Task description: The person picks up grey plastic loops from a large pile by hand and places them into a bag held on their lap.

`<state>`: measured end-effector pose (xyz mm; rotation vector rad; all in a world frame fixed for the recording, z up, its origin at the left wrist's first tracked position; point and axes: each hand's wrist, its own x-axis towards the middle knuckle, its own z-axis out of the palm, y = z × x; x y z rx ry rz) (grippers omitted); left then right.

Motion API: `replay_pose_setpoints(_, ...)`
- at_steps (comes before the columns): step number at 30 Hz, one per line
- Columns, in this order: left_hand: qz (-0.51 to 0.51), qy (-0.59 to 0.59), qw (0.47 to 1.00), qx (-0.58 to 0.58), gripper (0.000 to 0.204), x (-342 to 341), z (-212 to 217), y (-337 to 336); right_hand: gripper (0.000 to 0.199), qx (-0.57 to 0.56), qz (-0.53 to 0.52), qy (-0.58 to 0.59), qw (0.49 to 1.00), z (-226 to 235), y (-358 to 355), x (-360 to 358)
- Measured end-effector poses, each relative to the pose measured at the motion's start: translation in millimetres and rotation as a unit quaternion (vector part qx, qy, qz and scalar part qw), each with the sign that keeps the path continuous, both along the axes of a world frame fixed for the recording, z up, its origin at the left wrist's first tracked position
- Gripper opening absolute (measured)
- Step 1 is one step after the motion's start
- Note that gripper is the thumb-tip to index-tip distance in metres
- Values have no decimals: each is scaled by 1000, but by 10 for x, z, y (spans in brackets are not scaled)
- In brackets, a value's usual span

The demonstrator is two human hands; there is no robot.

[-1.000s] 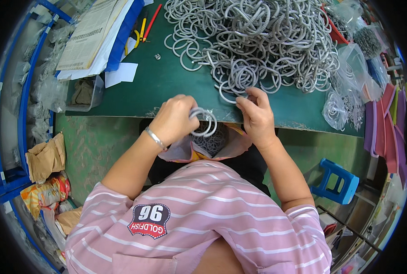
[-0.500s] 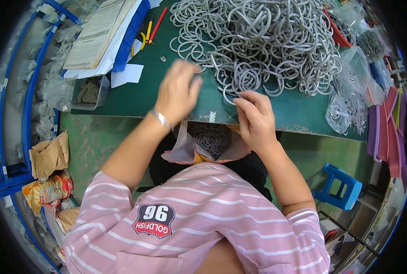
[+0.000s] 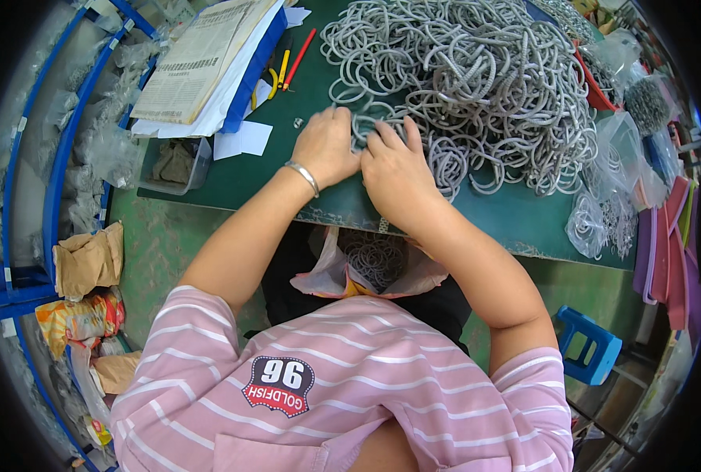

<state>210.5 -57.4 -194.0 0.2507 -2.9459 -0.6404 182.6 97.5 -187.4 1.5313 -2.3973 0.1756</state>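
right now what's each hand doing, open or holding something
Left hand: fingers curled on the grey rings at the pile's edge; grip cannot be told.
Right hand: fingers pressed on the same rings; grip cannot be told.

A: Where does the view look from?
B: From the person's head, facing steeply down over the striped shirt [image 3: 343, 393] to the green table [image 3: 287, 169].
A: How near?
B: Close; the pile of grey rings [image 3: 476, 86] fills the top, while bent edges and a dark rim ring the picture. Only one view.
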Motion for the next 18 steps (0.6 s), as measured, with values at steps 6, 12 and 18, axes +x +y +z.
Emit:
replay_pose_setpoints(6, -60, 75, 982, 164, 49, 647, -117, 369, 16, -4, 22, -52, 998, 130, 437, 199)
replay_pose_setpoints(12, -105, 149, 960, 214, 44, 814, -188, 409, 21, -72, 63, -106, 990, 8, 667, 257)
replay_pose_setpoints(18, -39, 191, 979, 59, 40, 770, -193, 282, 33, -199, -36, -158, 967, -140, 806, 465)
